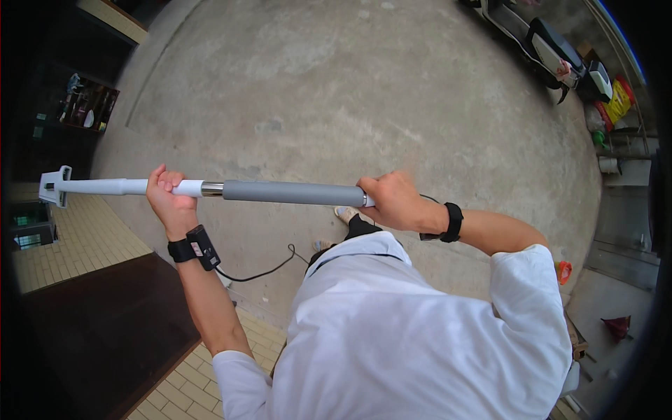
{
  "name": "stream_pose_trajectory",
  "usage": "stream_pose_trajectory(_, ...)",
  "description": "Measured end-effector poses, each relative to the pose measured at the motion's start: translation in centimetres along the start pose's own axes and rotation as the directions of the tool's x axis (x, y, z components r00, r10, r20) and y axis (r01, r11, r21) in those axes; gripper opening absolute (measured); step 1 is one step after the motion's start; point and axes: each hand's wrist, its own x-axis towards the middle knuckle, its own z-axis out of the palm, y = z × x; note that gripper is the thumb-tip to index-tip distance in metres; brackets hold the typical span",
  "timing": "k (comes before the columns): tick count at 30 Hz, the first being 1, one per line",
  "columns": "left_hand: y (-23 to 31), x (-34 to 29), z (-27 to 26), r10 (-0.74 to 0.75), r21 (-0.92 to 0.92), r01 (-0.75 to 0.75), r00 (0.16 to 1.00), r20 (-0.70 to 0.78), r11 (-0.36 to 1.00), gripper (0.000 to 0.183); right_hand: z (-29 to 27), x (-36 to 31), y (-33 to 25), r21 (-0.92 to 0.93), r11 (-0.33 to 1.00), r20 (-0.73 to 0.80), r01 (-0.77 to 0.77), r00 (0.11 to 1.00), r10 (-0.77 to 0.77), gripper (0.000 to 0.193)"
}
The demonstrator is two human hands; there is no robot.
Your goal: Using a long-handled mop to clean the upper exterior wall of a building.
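A long pole [294, 192] with white ends and a grey sleeve runs nearly level in front of me, a bare metal collar between its left white part and the sleeve. At its far left end is a white bracket-like end piece [54, 187]. My left hand [170, 194] is closed around the white part, left of the metal collar, with the fingers curled over the top. My right hand [399, 201] is closed around the pole's right end, just past the grey sleeve. That hand hides the end of the pole.
Grey concrete floor [315, 91] spreads ahead. A scooter [542, 45] stands far right, near a shelf with a yellow bag [619, 103]. A tiled wall [77, 241] and a dark doorway lie left. A black cable [262, 277] hangs from the box on my left wrist.
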Motion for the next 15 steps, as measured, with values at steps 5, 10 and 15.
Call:
stream_pose_trajectory(5, 0.9, -0.3, 1.0, 0.069, 0.047, -0.073, 0.994, 0.079, 0.996, 0.04, 1.9, 2.3, 0.7, 0.552, 0.819, 0.186, -0.153, 0.981, 0.058, 0.032)
stream_pose_trajectory(10, 1.7, -0.1, 1.2, 0.067, -0.146, -0.024, 0.951, 0.301, 0.989, 0.04, 1.3, 3.4, 0.6, 0.885, 0.169, 0.442, -0.434, 0.897, -0.007, 0.037)
stream_pose_trajectory(15, 2.1, 0.4, 1.0, 0.125, -0.177, -0.067, 0.933, 0.338, 0.982, 0.039, 2.6, 4.1, -0.9, 0.904, -0.107, 0.426, -0.414, 0.892, 0.148, 0.038)
